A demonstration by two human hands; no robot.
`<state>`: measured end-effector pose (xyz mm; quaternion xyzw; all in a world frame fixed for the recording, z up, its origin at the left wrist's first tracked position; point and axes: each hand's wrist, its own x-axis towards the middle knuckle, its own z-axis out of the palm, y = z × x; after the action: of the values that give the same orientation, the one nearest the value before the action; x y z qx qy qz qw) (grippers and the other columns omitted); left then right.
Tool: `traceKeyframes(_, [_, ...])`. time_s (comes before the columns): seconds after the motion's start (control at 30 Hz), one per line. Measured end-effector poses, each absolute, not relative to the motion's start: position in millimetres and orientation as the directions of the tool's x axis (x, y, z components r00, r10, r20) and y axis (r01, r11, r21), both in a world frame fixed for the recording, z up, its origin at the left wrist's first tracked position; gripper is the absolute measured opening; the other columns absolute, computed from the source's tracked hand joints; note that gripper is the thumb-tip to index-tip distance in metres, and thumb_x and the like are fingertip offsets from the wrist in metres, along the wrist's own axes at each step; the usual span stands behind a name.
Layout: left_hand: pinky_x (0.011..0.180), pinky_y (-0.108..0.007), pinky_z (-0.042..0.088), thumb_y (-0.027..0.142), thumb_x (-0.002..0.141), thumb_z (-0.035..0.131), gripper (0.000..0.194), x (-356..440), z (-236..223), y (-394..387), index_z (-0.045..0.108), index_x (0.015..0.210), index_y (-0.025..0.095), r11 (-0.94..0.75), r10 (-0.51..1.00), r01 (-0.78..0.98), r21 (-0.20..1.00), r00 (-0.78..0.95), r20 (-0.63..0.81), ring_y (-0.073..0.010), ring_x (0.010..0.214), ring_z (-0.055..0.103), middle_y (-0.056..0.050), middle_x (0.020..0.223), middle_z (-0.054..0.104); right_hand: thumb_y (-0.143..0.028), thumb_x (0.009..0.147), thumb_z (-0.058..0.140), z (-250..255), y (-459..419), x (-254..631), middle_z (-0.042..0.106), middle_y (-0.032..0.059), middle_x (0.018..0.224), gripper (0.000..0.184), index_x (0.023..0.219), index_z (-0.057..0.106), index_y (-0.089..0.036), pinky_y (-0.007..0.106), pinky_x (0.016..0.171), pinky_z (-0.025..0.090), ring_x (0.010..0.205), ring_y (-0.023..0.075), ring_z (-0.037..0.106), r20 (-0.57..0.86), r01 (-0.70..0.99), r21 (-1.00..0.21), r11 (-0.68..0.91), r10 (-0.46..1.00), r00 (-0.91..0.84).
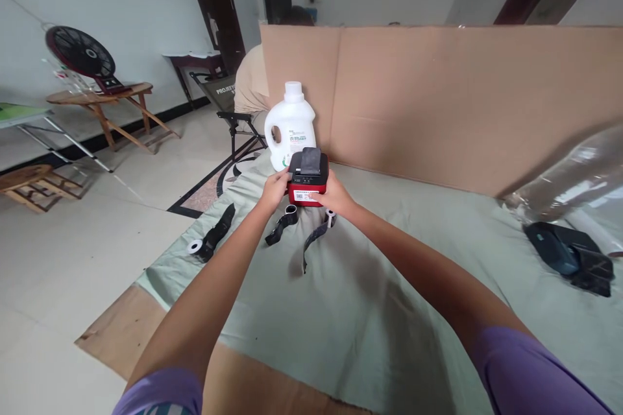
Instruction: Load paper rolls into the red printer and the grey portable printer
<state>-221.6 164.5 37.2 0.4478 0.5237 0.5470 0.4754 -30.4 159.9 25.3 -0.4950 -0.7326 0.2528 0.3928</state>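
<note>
A small red and black box-shaped device that looks like a portable receipt printer (308,183) is held between my two hands, with a dark strip (311,161) on its top. My left hand (275,190) grips its left side. Around its right side closes my right hand (335,196), the thumb on the front near a white label. Just in front lie two small rolls of dark paper, a middle roll (282,223) and a right roll (318,233), both partly unwound. Farther left is another dark paper roll (211,235). Behind the printer stands a white detergent bottle (298,120).
A pale green cloth (341,311) covers the surface, over cardboard (119,321). A tall cardboard panel (438,91) stands at the back, with a person (250,81) behind it. At right are a black device (559,253) and clear plastic wrap (569,172).
</note>
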Motion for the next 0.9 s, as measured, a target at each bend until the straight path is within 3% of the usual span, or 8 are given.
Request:
traceKeyframes(0.33, [0.071, -0.026, 0.056, 0.019, 0.079, 0.051, 0.057, -235.2, 36.6, 172.3, 0.065, 0.135, 0.016, 0.071, 0.976, -0.006, 0.997, -0.207, -0.071, -0.0130, 0.072, 0.062, -0.006, 0.100, 0.073, -0.028, 0.077, 0.074, 26.8, 157.0, -43.6, 0.060, 0.0148, 0.134, 0.065, 0.135, 0.047, -0.017, 0.048, 0.104, 0.049, 0.122, 0.0326, 0.060, 0.298, 0.523, -0.765, 0.376, 0.926, -0.231])
traceKeyframes(0.43, [0.089, -0.032, 0.057, 0.021, 0.085, 0.050, 0.056, -236.6, 39.0, 165.3, 0.061, 0.139, 0.017, 0.067, 0.980, 0.094, 0.993, -0.193, -0.048, -0.0187, 0.098, 0.068, -0.009, 0.123, 0.071, -0.034, 0.083, 0.069, 34.2, 140.3, -24.5, 0.062, 0.0160, 0.134, 0.063, 0.140, 0.047, -0.015, 0.047, 0.103, 0.050, 0.123, 0.0322, 0.061, 0.244, 0.550, -0.762, 0.341, 0.939, -0.244])
traceKeyframes(0.57, [0.116, -0.037, 0.039, 0.036, 0.089, 0.058, 0.060, -238.9, 36.6, 127.2, 0.053, 0.146, 0.019, -0.006, 0.968, 0.242, 0.970, -0.241, 0.066, -0.0252, 0.142, 0.047, -0.010, 0.155, 0.048, -0.042, 0.089, 0.060, 28.6, 96.0, 63.4, 0.050, 0.0184, 0.150, 0.066, 0.148, 0.043, -0.016, 0.049, 0.111, 0.044, 0.135, 0.0331, 0.052, 0.275, 0.696, -0.637, 0.331, 0.941, -0.196])
traceKeyframes(0.63, [0.118, -0.040, 0.036, 0.047, 0.086, 0.063, 0.067, -242.2, 32.9, 100.5, 0.054, 0.146, 0.018, -0.038, 0.968, 0.504, 0.863, -0.195, 0.156, -0.0294, 0.139, 0.050, -0.013, 0.152, 0.052, -0.041, 0.089, 0.057, 19.1, 66.1, 135.7, 0.050, 0.0186, 0.150, 0.062, 0.144, 0.047, -0.016, 0.050, 0.114, 0.041, 0.137, 0.0336, 0.050, 0.315, 0.804, -0.525, 0.280, 0.941, -0.122])
traceKeyframes(0.7, [0.114, -0.040, 0.040, 0.053, 0.084, 0.064, 0.061, -246.2, 29.4, 76.5, 0.064, 0.136, 0.021, -0.113, 0.975, 0.718, 0.687, -0.053, 0.216, -0.0314, 0.132, 0.057, -0.010, 0.140, 0.064, -0.037, 0.088, 0.056, 11.7, 32.9, 217.3, 0.057, 0.0214, 0.141, 0.057, 0.139, 0.052, -0.012, 0.052, 0.113, 0.041, 0.132, 0.0352, 0.054, 0.371, 0.896, -0.421, 0.145, 0.929, 0.024])
traceKeyframes(0.8, [0.103, -0.037, 0.048, 0.055, 0.086, 0.061, 0.051, -249.9, 27.4, 56.4, 0.069, 0.129, 0.029, -0.201, 0.960, 0.866, 0.457, 0.083, 0.266, -0.0317, 0.123, 0.064, -0.006, 0.131, 0.070, -0.034, 0.085, 0.055, 13.7, -18.1, 330.5, 0.063, 0.0252, 0.128, 0.053, 0.129, 0.059, -0.005, 0.051, 0.108, 0.042, 0.125, 0.0381, 0.056, 0.459, 0.954, -0.271, -0.130, 0.854, 0.246])
traceKeyframes(0.9, [0.092, -0.038, 0.052, 0.055, 0.087, 0.059, 0.055, -248.3, 28.3, 56.3, 0.065, 0.135, 0.031, -0.166, 0.966, 0.938, 0.303, 0.092, 0.243, -0.0335, 0.116, 0.067, -0.006, 0.133, 0.069, -0.033, 0.085, 0.058, 28.6, -59.6, 405.8, 0.064, 0.0250, 0.122, 0.048, 0.125, 0.062, -0.007, 0.049, 0.106, 0.040, 0.121, 0.0375, 0.055, 0.498, 0.916, -0.182, -0.358, 0.770, 0.400])
